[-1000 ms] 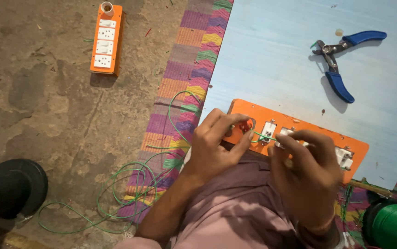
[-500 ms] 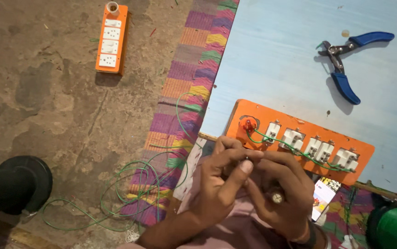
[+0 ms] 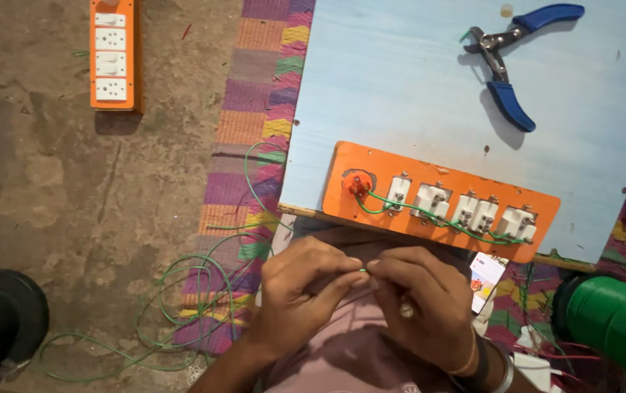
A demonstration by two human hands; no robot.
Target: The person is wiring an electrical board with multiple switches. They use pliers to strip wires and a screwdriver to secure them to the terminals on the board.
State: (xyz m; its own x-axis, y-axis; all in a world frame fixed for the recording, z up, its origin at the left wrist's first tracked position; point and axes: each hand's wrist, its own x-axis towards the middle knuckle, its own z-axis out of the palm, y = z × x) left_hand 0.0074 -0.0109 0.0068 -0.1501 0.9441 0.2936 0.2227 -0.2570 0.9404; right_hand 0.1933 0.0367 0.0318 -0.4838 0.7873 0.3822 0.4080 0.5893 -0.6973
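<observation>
rough concrete floor [image 3: 51, 189] and a striped mat [image 3: 251, 109] lie under the pale blue tabletop [image 3: 400, 80], which i keep close over my lap. at its near edge sits the orange switch board [image 3: 444, 200], back side up so the terminals and green wiring face me. blue-handled pliers [image 3: 509, 62] wait near the far right corner, within reach. my left hand [image 3: 302, 291] and right hand [image 3: 425, 306] meet just below the near edge, each grip pinched narrow on a thin green wire [image 3: 364, 270], held taut between fingertips for control.
</observation>
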